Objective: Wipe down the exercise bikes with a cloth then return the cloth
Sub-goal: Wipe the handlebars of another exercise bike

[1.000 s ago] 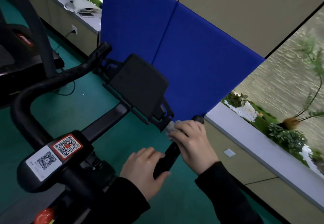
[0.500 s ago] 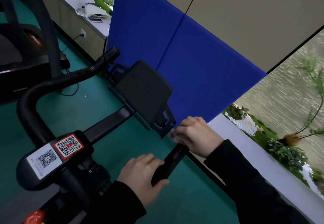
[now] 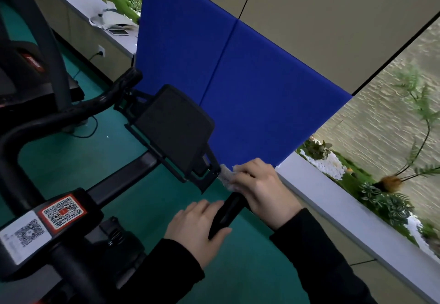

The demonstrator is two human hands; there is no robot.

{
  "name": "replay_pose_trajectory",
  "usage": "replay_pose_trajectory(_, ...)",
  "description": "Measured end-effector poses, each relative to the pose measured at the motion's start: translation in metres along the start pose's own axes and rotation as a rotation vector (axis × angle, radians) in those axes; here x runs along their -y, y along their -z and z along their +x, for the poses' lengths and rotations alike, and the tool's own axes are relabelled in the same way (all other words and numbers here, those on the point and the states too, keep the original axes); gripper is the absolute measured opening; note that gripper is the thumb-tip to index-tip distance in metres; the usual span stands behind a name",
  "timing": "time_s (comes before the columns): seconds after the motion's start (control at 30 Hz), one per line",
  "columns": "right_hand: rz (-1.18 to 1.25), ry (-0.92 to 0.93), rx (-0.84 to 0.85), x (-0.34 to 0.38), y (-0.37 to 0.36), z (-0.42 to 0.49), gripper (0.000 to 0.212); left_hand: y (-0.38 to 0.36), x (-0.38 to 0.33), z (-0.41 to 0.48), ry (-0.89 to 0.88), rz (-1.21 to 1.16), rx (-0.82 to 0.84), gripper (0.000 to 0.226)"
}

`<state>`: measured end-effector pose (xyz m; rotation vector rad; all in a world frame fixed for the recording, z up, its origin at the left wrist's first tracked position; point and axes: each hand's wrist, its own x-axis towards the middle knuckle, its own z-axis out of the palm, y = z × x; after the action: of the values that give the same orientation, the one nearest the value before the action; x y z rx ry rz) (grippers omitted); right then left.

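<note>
On bike handlebar (image 3: pixel 226 213): our right hand (image 3: pixel 259 189) grips cloth (image 3: pixel 225 177) around it, likely mid-wipe; left hand (image 3: pixel 195 227) holds bar below. Next: slide cloth along.

A person's right hand (image 3: pixel 258 188) pressed a pale cloth (image 3: pixel 225 177) around a black bike handlebar (image 3: pixel 226 213) that the left hand (image 3: pixel 196 226) gripped.

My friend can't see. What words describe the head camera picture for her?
A person's right hand holds a pale cloth on an exercise bike's black handlebar, while the left hand grips the same bar nearer the person. A blue panel stands behind the bike.
</note>
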<state>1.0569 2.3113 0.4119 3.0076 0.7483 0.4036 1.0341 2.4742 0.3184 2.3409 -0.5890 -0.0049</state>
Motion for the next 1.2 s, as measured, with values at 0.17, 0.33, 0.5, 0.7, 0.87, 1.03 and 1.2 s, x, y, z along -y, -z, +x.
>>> replay_pose_trajectory(0.17,0.159,-0.245,-0.34,0.003,-0.017,-0.016,0.012,-0.003,-0.002,0.004,0.01,-0.04,-0.033,0.047)
replay_pose_trajectory(0.33,0.185,-0.278,-0.47,0.011,-0.034,-0.026,0.012,-0.001,-0.004,0.004,0.009,-0.073,-0.041,0.044)
replay_pose_trajectory(0.5,0.362,-0.435,-0.41,-0.002,-0.025,-0.012,0.012,-0.001,-0.003,0.003,0.007,-0.121,-0.054,0.044)
replay_pose_trajectory(0.7,0.822,-0.686,-0.544,-0.002,-0.031,-0.028,0.013,-0.002,-0.004,0.002,0.021,-0.156,-0.052,0.043)
replay_pose_trajectory(0.87,1.418,-0.838,-0.659,-0.001,-0.053,-0.028,0.024,-0.002,-0.002,0.004,0.017,-0.166,-0.058,0.044)
replay_pose_trajectory(1.03,1.938,-0.78,-0.692,0.011,-0.077,-0.04,0.036,-0.002,-0.003,0.004,0.01,-0.191,-0.069,0.043)
replay_pose_trajectory(1.2,2.017,-0.768,-0.648,0.025,-0.091,-0.049,0.032,-0.002,-0.002,0.003,0.007,-0.198,-0.085,0.042)
